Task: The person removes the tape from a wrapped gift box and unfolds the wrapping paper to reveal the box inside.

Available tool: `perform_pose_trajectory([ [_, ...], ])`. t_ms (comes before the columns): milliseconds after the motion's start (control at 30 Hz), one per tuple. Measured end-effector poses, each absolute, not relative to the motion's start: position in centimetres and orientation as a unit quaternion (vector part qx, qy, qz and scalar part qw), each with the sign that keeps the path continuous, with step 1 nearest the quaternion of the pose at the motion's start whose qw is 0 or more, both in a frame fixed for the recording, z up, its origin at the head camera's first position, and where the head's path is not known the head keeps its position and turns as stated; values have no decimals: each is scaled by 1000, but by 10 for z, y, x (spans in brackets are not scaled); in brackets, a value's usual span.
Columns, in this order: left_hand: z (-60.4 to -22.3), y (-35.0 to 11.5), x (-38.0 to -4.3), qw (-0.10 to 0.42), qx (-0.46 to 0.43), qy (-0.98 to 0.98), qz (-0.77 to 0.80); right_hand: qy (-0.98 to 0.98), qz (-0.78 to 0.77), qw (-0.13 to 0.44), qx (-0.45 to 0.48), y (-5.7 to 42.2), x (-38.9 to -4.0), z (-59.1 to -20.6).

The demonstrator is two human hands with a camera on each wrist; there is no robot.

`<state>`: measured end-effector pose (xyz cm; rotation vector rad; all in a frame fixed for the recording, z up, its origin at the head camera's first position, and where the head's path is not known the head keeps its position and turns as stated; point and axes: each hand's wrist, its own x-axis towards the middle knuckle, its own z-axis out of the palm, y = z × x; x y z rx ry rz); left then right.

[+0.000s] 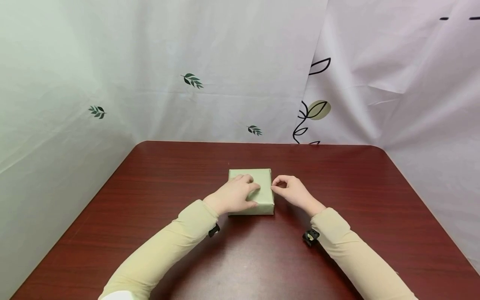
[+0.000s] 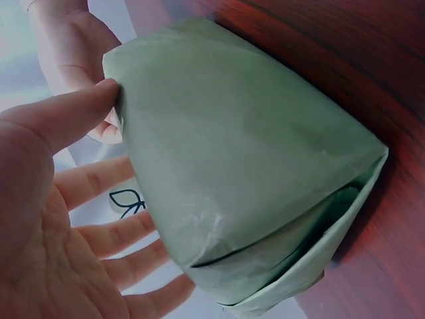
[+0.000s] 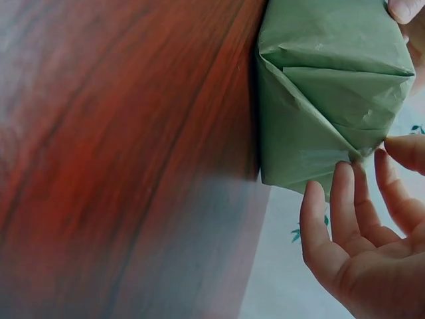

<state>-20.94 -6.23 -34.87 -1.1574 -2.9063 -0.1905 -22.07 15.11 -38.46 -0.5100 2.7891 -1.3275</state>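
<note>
A box wrapped in light green paper (image 1: 262, 177) lies on the dark red table. My left hand (image 1: 235, 194) rests on its top with fingers spread, and in the left wrist view the thumb (image 2: 80, 113) touches the near top edge. At the box's right side, my right hand (image 1: 294, 191) has thumb and forefinger tips together at the edge. The right wrist view shows the folded end flap (image 3: 339, 106), its point pinched by those tips, with other fingertips (image 3: 342, 176) against the paper. An open fold (image 2: 312, 226) shows at the opposite end.
The brown-red table (image 1: 168, 166) reaches out around the box on every side. White cloth (image 1: 240, 104) with leaf prints hangs behind and beside it. Each sleeve has a small black wrist camera (image 1: 311, 236) at its cuff.
</note>
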Motion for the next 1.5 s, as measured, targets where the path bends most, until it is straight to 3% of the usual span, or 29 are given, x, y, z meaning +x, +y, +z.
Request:
perform_pose_trajectory([
  [267, -343, -58, -214, 13, -414, -907, -68, 885, -436, 13, -163, 150, -221, -385],
  [500, -342, -51, -216, -18, -403, -914, -44, 841, -517, 61, -147, 156, -224, -391],
  [767, -341, -44, -218, -31, -402, -915, -20, 821, -552, 76, -124, 160, -225, -394],
  [1500, -345, -45, -215, -24, -407, -911, 55, 813, -557, 107, -130, 157, -225, -398],
])
